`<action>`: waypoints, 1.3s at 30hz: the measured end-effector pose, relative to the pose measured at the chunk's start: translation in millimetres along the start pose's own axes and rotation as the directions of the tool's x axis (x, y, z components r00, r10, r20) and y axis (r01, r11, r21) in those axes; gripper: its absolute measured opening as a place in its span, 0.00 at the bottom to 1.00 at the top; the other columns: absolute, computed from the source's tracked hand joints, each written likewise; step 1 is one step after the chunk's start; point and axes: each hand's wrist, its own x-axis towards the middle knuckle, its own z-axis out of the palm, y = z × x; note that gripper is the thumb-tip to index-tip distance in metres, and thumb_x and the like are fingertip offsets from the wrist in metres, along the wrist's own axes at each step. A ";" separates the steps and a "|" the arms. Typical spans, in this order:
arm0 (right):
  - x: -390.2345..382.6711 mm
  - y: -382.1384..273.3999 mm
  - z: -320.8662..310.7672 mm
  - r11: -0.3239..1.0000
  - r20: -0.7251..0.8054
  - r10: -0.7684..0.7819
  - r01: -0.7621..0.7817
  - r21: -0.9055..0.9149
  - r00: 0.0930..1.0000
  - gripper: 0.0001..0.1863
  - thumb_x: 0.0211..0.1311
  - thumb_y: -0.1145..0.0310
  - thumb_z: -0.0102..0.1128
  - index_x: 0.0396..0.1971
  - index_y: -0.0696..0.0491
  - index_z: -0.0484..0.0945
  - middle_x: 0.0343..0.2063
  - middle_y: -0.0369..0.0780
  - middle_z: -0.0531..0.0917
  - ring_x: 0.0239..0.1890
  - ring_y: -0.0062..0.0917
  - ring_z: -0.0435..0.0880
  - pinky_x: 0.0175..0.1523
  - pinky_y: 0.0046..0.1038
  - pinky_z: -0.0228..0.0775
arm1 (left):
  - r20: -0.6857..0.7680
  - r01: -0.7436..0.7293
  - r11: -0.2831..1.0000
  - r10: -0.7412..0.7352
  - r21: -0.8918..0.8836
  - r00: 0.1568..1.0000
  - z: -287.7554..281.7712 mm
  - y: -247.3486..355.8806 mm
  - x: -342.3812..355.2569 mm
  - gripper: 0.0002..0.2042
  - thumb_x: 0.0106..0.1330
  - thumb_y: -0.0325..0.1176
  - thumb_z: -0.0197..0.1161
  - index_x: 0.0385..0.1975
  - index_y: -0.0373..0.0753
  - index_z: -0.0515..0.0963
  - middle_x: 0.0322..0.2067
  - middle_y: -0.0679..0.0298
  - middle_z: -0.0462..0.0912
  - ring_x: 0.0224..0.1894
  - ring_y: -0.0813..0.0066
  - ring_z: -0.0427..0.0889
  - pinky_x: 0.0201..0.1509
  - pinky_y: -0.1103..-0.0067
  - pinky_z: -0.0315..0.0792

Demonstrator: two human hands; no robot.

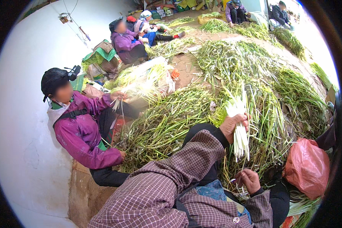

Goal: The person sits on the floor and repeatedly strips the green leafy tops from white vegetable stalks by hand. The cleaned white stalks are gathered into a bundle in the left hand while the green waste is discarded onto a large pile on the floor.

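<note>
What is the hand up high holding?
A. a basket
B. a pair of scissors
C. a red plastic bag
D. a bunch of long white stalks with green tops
D: the left hand is closed around a bunch of white stalks, their pale ends hanging below the fist above the green pile.

The left arm, in a checked brown sleeve over a dark cuff, comes up from the lower edge bent at the elbow and reaches up and to the right, so that the left hand (pixel 233 126) sits raised near the middle of the view with its back toward the camera and its fingers curled tightly closed in a fist-like grip. The right hand (pixel 249 180) lies lower and closer to the body, just below the left one, its wrist emerging from a checked cuff. Its fingers are loosely bent inward, knuckles up, thumb side turned left.
</note>
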 end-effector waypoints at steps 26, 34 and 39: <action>41.5 85.6 -59.1 0.977 -0.566 0.103 0.024 0.212 0.818 0.23 0.67 0.64 0.50 0.57 0.60 0.64 0.47 0.42 0.77 0.41 0.23 0.80 0.39 0.22 0.74 | 0.177 0.173 0.982 -0.158 -0.071 0.971 14.6 -14.8 -8.9 0.11 0.56 0.26 0.60 0.39 0.35 0.70 0.25 0.65 0.76 0.35 0.68 0.81 0.49 0.75 0.78; 56.2 162.5 -69.9 0.969 -0.776 0.146 -0.248 -0.014 0.614 0.28 0.60 0.71 0.57 0.59 0.62 0.60 0.51 0.48 0.74 0.37 0.26 0.83 0.30 0.21 0.75 | 0.160 0.032 0.970 0.007 -0.239 0.987 12.9 -10.1 -3.8 0.14 0.58 0.24 0.57 0.45 0.32 0.68 0.34 0.63 0.72 0.28 0.80 0.71 0.36 0.80 0.71; 45.5 162.6 -75.9 0.922 -0.647 0.363 -0.357 0.149 0.670 0.24 0.60 0.71 0.57 0.55 0.62 0.65 0.43 0.45 0.79 0.26 0.25 0.83 0.24 0.21 0.74 | 0.161 0.076 0.955 -0.030 -0.288 0.986 7.6 -13.3 -2.3 0.15 0.58 0.23 0.57 0.45 0.34 0.67 0.36 0.63 0.72 0.28 0.80 0.71 0.36 0.79 0.71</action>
